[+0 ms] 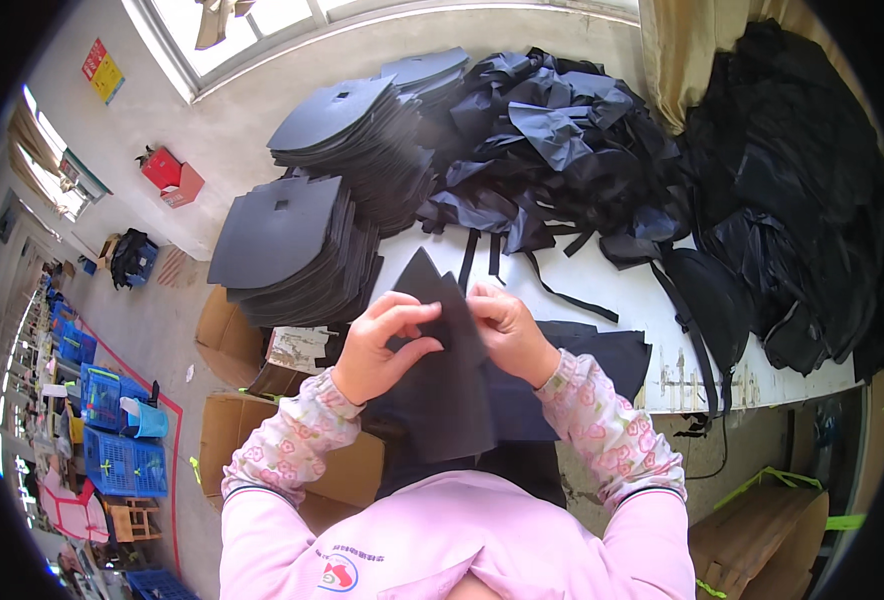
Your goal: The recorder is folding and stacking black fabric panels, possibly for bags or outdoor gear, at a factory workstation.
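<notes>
In front of my chest a dark grey foam sheet stands bent, with two pointed corners upward. My right hand pinches its right edge near the top. On the sheet's left side is my left hand, its fingers curled and its thumb apart from them. The fingertips are against or just in front of the sheet's face, and nothing shows between them. Behind the sheet, a dark fabric piece lies over the table's near edge.
Stacks of grey foam panels stand at the left of the white table. Crumpled black fabric and a tall heap of black bags fill its back and right. Cardboard boxes sit below left; another box is lower right.
</notes>
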